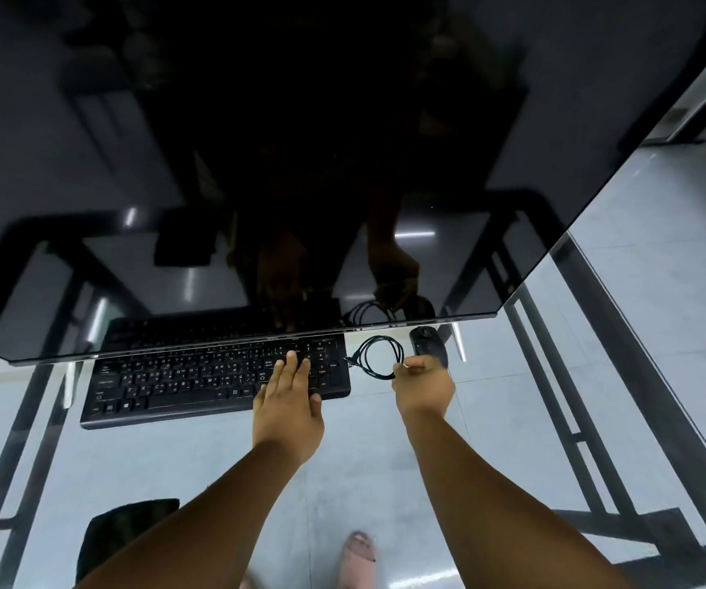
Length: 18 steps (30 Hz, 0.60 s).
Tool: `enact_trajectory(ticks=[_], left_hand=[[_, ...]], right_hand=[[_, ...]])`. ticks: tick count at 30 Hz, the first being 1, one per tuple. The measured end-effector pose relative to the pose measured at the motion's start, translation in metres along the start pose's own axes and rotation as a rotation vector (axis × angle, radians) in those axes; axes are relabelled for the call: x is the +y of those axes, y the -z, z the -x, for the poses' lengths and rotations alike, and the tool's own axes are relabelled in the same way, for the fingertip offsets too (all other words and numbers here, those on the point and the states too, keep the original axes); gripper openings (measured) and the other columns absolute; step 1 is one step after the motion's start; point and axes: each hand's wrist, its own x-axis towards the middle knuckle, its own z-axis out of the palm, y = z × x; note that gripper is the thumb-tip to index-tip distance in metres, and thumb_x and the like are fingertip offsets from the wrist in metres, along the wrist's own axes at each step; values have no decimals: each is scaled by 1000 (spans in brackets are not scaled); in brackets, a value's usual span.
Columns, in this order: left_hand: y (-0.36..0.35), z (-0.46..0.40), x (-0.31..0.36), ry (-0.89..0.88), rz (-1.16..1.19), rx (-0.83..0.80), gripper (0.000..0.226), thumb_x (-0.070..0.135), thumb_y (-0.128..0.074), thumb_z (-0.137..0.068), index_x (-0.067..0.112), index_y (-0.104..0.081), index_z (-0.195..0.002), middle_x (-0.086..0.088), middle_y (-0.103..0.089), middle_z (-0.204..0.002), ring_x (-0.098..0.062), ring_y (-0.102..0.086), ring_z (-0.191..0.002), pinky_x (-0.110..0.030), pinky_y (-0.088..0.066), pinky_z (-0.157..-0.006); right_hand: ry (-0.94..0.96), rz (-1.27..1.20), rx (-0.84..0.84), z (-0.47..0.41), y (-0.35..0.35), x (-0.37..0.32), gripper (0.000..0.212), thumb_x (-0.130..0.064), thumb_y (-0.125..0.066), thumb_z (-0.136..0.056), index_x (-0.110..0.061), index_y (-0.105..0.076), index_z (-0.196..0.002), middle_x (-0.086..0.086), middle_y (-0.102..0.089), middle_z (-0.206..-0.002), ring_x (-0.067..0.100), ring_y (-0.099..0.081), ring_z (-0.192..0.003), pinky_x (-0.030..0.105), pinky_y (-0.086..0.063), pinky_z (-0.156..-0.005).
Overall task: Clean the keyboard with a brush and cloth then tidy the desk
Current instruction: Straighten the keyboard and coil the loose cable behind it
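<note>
A black keyboard lies on the glass desk just below the monitor's lower edge. My left hand rests flat on the keyboard's right end, fingers spread over the keys. To the right of the keyboard a coiled black cable lies on the glass. My right hand pinches the coil's near right side. A black mouse sits just beyond that hand. No brush is in view. A dark cloth-like patch shows at the lower left; I cannot tell what it is.
A large dark monitor fills the upper view and overhangs the keyboard's far edge. The desk's black metal frame runs down the right and left sides. A foot in a pink sandal shows through the glass.
</note>
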Motion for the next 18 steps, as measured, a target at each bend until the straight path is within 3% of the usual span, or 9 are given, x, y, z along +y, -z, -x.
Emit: enact_trajectory(ticks=[4, 8, 12, 15, 18], left_hand=[[5, 1, -5, -22, 34, 11, 57, 29, -35, -101, 24, -16, -154, 6, -3, -163, -13, 0, -150, -37, -11, -119], [17, 10, -23, -10, 75, 60, 55, 27, -39, -100, 22, -23, -152, 5, -12, -162, -15, -7, -150, -38, -13, -119], [31, 34, -66, 52, 99, 111, 54, 26, -45, -98, 18, -30, -150, 2, -22, -160, -19, -16, -148, -39, -19, -118], [44, 57, -103, 130, 100, 135, 55, 28, -49, -97, 17, -32, -149, -1, -29, -157, -21, -23, -146, -41, -25, -116], [56, 81, -140, 213, 105, 170, 56, 30, -55, -93, 16, -37, -145, -5, -39, -150, -26, -35, -138, -45, -31, -112]], right_hand=[[33, 51, 46, 4, 3, -2, 6, -21, -62, -90, -20, -66, -85, -4, -69, -77, 21, -66, -73, 29, -53, -64], [142, 125, 133, 22, 9, -7, 14, -20, -53, -93, -16, -65, -89, 0, -61, -78, 23, -55, -73, 26, -40, -66], [235, 66, 41, 61, -7, -1, 12, -17, -54, -91, -16, -63, -84, -5, -63, -71, 20, -59, -70, 27, -47, -66], [287, 125, -96, 104, -26, 9, 11, -17, -58, -90, -15, -62, -80, -8, -60, -63, 17, -57, -63, 24, -42, -59], [304, 184, -243, 146, -48, 25, 21, -26, -62, -87, -14, -57, -70, -3, -62, -60, 20, -62, -63, 30, -50, -63]])
